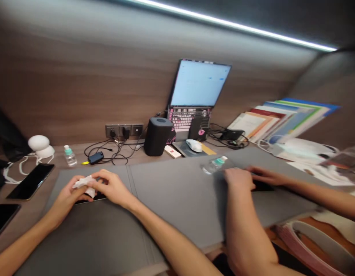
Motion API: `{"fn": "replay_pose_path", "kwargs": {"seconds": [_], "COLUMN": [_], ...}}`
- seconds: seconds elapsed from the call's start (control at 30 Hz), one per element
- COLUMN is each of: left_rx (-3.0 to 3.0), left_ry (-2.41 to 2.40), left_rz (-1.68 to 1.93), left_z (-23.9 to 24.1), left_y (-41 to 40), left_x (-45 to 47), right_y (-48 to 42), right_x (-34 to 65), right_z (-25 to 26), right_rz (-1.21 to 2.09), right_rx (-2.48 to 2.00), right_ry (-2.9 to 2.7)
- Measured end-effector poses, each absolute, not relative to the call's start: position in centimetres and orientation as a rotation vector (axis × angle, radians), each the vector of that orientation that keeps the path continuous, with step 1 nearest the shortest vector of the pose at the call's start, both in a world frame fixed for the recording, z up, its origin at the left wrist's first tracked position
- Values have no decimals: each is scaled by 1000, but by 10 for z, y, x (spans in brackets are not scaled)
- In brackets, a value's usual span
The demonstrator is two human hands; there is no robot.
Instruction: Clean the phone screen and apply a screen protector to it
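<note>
A crumpled white tissue (86, 183) is gripped between my left hand (70, 195) and my right hand (113, 188), at the left of the head view. The fingers of both hands are closed on it. Just under them, a dark flat device with a pale edge (92, 199), which looks like a phone, lies on the grey desk mat (171, 195). My hands and the tissue cover most of it.
A co-worker's hands (239, 178) rest over a dark flat device (262, 186) at right, near a tilted spray bottle (213, 165). Behind are another small bottle (69, 156), cables, a black speaker (158, 137) and a laptop (199, 84). Two phones (32, 181) lie left.
</note>
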State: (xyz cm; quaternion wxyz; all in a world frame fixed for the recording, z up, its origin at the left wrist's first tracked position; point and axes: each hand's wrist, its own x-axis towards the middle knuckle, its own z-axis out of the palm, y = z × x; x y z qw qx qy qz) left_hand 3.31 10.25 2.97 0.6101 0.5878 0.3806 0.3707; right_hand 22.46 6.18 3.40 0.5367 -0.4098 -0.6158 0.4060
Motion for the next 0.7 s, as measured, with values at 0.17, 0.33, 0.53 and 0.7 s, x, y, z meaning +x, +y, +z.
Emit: {"fn": "replay_pose_path", "kwargs": {"seconds": [0.17, 0.33, 0.53, 0.7], "left_rx": [1430, 1344, 1293, 1405], "left_ry": [897, 876, 828, 846], "left_rz": [800, 736, 695, 691], "left_z": [32, 30, 26, 26], "left_y": [91, 84, 80, 80], "left_x": [42, 41, 38, 39], "right_y": [56, 55, 58, 56], "right_x": [225, 237, 238, 235], "right_z": [32, 33, 30, 33], "right_rz": [1075, 1089, 1153, 1223], "right_rx": [-1018, -1083, -1075, -1016], "right_ry": [-1428, -1361, -1295, -1220]}}
